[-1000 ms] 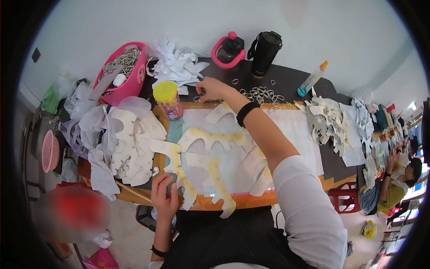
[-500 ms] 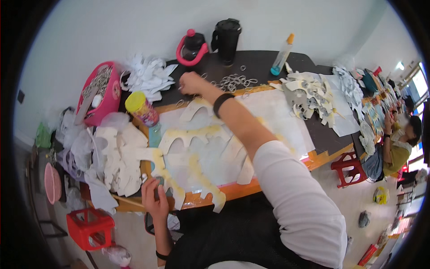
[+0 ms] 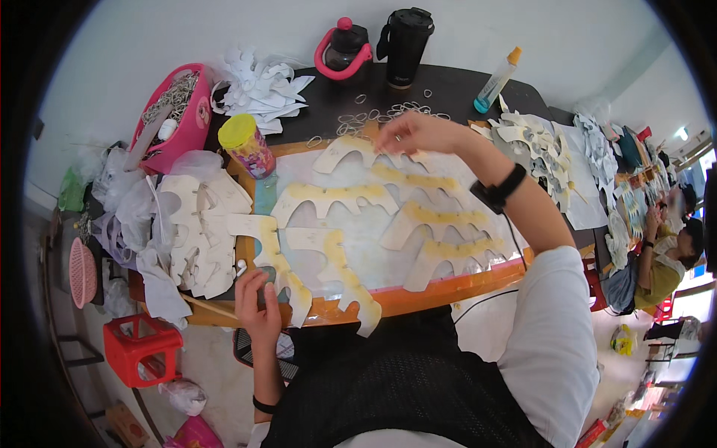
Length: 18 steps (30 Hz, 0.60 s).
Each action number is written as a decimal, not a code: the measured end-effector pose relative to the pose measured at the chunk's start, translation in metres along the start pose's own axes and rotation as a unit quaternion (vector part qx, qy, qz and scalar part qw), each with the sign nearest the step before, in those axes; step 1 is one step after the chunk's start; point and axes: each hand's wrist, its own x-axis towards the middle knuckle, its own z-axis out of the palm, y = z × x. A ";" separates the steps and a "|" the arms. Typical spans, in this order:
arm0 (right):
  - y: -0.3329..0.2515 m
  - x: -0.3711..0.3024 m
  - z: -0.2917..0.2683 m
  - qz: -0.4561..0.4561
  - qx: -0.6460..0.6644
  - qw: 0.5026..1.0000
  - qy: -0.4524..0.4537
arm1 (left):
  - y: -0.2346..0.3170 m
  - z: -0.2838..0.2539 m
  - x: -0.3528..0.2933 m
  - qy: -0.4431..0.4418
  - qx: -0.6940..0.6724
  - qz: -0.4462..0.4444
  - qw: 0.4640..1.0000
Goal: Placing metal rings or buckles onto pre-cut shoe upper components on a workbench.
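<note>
My right hand (image 3: 418,134) reaches in from the right over the far side of the work sheet. Its fingers are bent down and drawn together; whatever small thing they hold cannot be made out. Just beneath lies a curved white cut-out (image 3: 343,153). Loose metal rings (image 3: 358,123) are scattered beyond the hand. At the near left edge my left hand (image 3: 258,305) rests beside a cut-out with a yellowish glued band (image 3: 287,280), thumb and loosely curled fingers apart, holding nothing visible. More scalloped cut-outs (image 3: 444,216) with yellowish bands lie spread on the pale sheet (image 3: 358,254).
At the left stand a yellow-lidded canister (image 3: 248,145), a pink basket of metal rings (image 3: 202,112) and stacked cut-outs (image 3: 205,254). Two dark drinking vessels, including a tumbler (image 3: 408,48), and a glue bottle (image 3: 497,81) stand at the back. A person (image 3: 665,254) sits far right.
My right hand has moved right from the far left of the rings to above the cut-outs. My left hand stays by the near edge. The view has shifted slightly.
</note>
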 end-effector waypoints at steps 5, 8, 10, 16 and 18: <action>0.027 -0.054 0.014 0.037 -0.032 0.999 -0.020 | 0.002 0.001 0.000 -0.009 -0.002 -0.015 1.000; 0.036 -0.068 0.026 0.073 -0.012 0.996 0.048 | 0.003 -0.001 -0.001 -0.012 0.003 -0.021 1.000; 0.042 -0.074 0.032 0.072 -0.015 0.994 0.084 | 0.003 0.000 0.000 -0.014 -0.003 -0.021 1.000; 0.025 -0.081 0.048 0.126 0.041 0.981 0.143 | 0.004 -0.002 0.001 -0.015 0.011 -0.012 1.000; 0.027 -0.081 0.054 0.132 0.085 0.973 0.168 | 0.004 -0.002 0.001 -0.018 0.012 -0.010 1.000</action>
